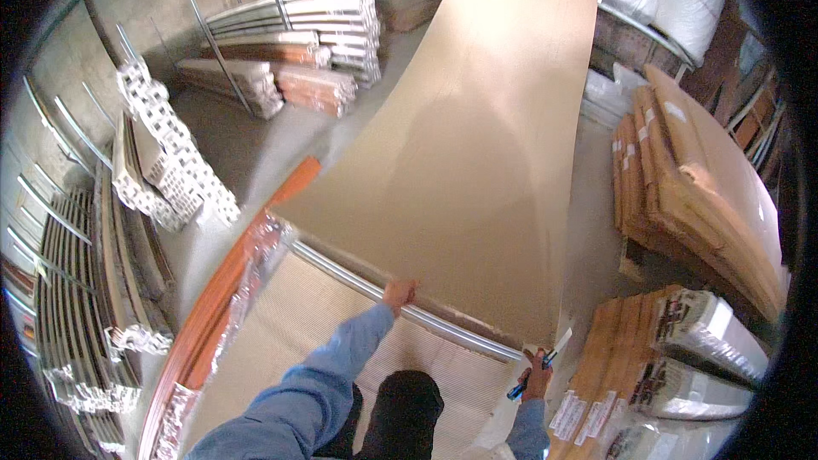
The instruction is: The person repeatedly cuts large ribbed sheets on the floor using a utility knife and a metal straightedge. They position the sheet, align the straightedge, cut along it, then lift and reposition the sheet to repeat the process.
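A long brown cardboard sheet [477, 162] runs from the far end of the floor toward me. Across its near part lies a straight silver metal bar [464, 335]. My left hand [399, 296] is closed over this bar near its middle and bears on the cardboard beside it. At the bar's right end, my right hand [535, 376] grips a blue and black utility knife [516, 390], its light blade pointing up and to the right. Ribbed cardboard [298, 315] lies on my side of the bar, under my knees.
Reddish-brown, plastic-wrapped profiles [209, 332] lie along the cardboard's left edge. Wrapped bundles [707, 353] and long brown cartons [607, 358] lie close on the right, with stacked large cardboard packs [699, 179] behind. Racks of long profiles [72, 290] and white bundles [170, 145] stand left.
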Available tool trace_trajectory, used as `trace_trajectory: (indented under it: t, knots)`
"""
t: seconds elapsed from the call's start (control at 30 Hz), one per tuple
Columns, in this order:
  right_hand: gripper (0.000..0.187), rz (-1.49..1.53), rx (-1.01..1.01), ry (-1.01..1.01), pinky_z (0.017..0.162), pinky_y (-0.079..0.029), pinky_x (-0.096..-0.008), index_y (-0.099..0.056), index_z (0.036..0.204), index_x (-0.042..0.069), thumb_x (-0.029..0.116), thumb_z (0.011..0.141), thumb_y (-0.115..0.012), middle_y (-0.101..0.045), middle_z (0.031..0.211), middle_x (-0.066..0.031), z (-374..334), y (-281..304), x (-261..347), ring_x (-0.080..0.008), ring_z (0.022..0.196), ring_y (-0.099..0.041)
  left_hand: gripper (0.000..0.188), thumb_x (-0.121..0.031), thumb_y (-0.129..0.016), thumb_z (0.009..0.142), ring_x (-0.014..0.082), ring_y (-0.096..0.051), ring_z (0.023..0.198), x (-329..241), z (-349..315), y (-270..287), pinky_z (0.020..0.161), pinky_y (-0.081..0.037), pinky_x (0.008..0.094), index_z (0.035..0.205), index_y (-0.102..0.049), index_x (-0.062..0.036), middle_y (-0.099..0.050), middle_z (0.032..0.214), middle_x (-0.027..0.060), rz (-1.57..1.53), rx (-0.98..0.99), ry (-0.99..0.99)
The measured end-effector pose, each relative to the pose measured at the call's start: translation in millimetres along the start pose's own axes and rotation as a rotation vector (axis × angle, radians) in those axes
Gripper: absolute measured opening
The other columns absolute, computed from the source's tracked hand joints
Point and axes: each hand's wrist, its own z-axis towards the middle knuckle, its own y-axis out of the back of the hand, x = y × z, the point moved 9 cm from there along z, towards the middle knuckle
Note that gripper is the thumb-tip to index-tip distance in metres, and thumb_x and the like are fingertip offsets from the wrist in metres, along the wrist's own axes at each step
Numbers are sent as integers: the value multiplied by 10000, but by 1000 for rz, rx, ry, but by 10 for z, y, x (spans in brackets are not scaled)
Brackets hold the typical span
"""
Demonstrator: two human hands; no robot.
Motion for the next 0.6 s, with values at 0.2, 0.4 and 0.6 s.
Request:
trace_trajectory:
  t: [0.2, 0.4, 0.6]
  knots:
    - [294, 103, -224, -95, 298, -317, -245, -559, 788, 95, 336, 773, -727, -465, 498, 4, -1265, 267, 1298, -91, 316, -373, 203, -151, -651, 806, 155, -477, 482, -922, -2008, 235, 483, -446, 314, 668, -553, -39, -489, 570, 40, -212, 73, 58]
    - [222, 335, -208, 146, 417, -393, -269, -562, 743, 128, 232, 742, -758, -541, 609, 9, -2799, 611, 2474, -92, 474, -454, 226, -166, -633, 817, 147, -482, 475, -2215, -3752, 577, 460, -439, 309, 636, -526, -82, -457, 560, 10, -216, 23, -115]
    - [256, 310, -109, 451, 441, -402, -245, -581, 894, 70, 175, 738, -756, -584, 709, -23, -4775, 707, 3799, -112, 517, -502, 224, -142, -669, 777, 141, -466, 481, -2998, -5226, 1366, 466, -429, 303, 614, -535, -69, -472, 556, 15, -317, 74, -110]
